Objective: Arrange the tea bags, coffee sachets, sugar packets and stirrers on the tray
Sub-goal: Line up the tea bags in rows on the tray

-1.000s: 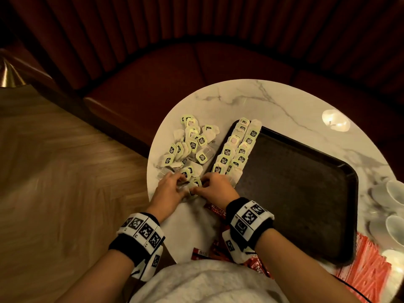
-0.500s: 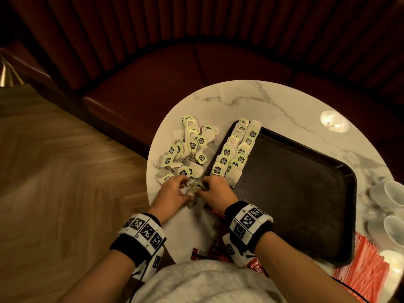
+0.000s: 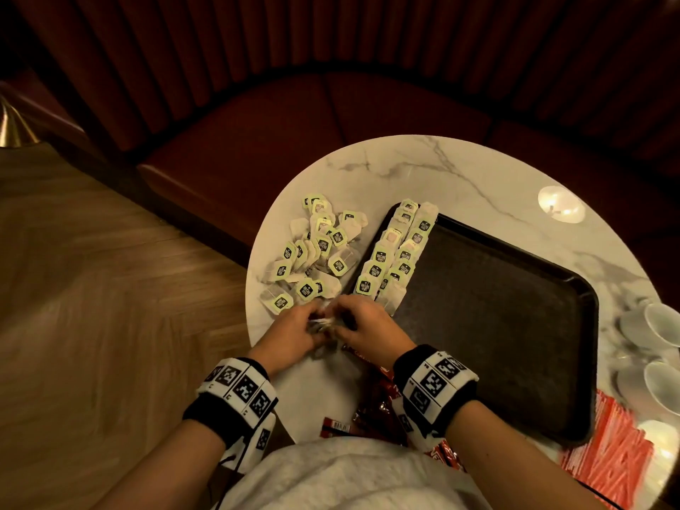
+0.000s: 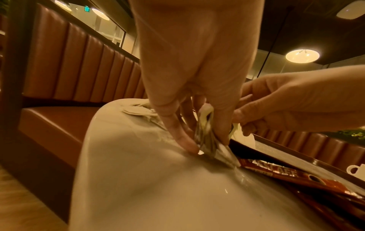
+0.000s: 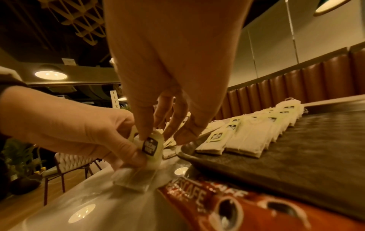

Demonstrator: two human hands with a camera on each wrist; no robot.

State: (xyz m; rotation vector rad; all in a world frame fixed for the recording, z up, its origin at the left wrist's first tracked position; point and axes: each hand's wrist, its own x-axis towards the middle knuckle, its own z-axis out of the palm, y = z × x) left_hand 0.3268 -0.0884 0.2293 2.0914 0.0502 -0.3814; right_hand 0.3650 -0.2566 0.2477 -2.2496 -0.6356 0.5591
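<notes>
Two hands meet just below centre of the head view, at the near edge of the marble table (image 3: 478, 178); the left hand (image 3: 294, 331) and the right hand (image 3: 368, 325) both pinch a small bunch of tea bags (image 5: 152, 146) between thumb and fingertips, its lower edge touching the tabletop. Two neat rows of tea bags (image 3: 395, 252) line the left rim of the dark tray (image 3: 515, 325); a loose heap (image 3: 316, 252) lies to their left; Nescafé coffee sachets (image 5: 247, 207) sit near the body, red stirrers (image 3: 611, 458) at lower right. To do this step well, I judge, square the bunch against the table, keep the green tags (image 5: 153, 145) facing up and strings untangled, then lay it overlapping the near end of a row.
</notes>
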